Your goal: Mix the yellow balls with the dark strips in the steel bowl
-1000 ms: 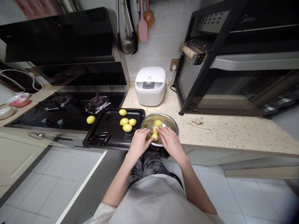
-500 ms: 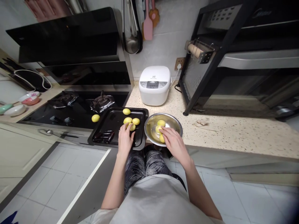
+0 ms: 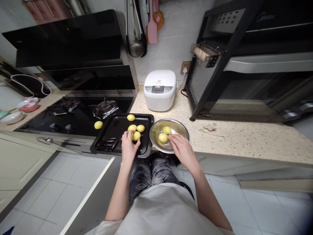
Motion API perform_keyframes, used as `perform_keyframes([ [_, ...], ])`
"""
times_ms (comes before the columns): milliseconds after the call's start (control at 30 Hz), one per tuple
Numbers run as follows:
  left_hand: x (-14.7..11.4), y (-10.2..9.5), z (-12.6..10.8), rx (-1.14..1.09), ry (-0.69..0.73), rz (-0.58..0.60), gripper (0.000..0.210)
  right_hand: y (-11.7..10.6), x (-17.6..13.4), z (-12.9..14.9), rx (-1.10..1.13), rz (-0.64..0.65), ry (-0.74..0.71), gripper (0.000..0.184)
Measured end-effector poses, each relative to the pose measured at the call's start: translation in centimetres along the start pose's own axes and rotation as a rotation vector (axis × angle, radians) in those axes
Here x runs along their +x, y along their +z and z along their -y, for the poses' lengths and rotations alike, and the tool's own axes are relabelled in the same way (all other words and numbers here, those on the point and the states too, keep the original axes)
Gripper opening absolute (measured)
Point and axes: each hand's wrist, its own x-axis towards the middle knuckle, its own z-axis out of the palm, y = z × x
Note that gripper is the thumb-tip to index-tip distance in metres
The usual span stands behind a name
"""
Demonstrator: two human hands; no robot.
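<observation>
My left hand [image 3: 128,147] is over the black baking tray [image 3: 122,122], its thumb and fingers closed round a yellow lemon [image 3: 136,136]. Two more lemons lie close behind that one, and another lemon [image 3: 131,117] sits near the tray's far edge. Dark, glossy, elongated pieces [image 3: 107,144] lie at the tray's near left. Over the metal bowl [image 3: 187,130], my right hand [image 3: 183,150] has its fingers stretched out, with no lemon visible in its grasp. In the bowl are a near lemon [image 3: 163,138], one behind it, and a third partly hidden by my right fingers.
A lemon [image 3: 98,125] rests on the black gas hob [image 3: 80,122], left of the tray. Behind the bowl stands a white rice cooker [image 3: 160,93]. A crumpled scrap [image 3: 208,128] lies on the speckled counter [image 3: 244,138], before a black rack with an oven [image 3: 264,94].
My left hand has taken a firmer hold of the lemon, which now shows more clearly between thumb and fingers. The lemons in the bowl have shifted under my right hand. The view has moved slightly.
</observation>
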Motion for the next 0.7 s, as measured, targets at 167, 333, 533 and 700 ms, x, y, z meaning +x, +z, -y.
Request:
perform_keyframes([
  [167, 0.0, -0.9, -1.9, -0.235, 0.031, -0.061, 0.038, -0.1, 0.8, 0.3, 0.016, -0.003, -0.029, 0.039],
  [333, -0.2, -1.0, -4.3, -0.365, 0.134, -0.038, 0.033, 0.6, 2.4, 1.1, 0.036, 0.136, -0.168, 0.04],
  [533, -0.4, -0.5, -5.9, -0.48, 0.197, 0.046, 0.026, 1.4, 4.2, 1.7, -0.036, 0.198, -0.183, 0.039],
  [700, -0.2, 0.3, -6.3, -0.52, 0.241, 0.143, 0.027, 0.8, 4.4, 1.4, -0.174, 0.142, -0.115, 0.035],
])
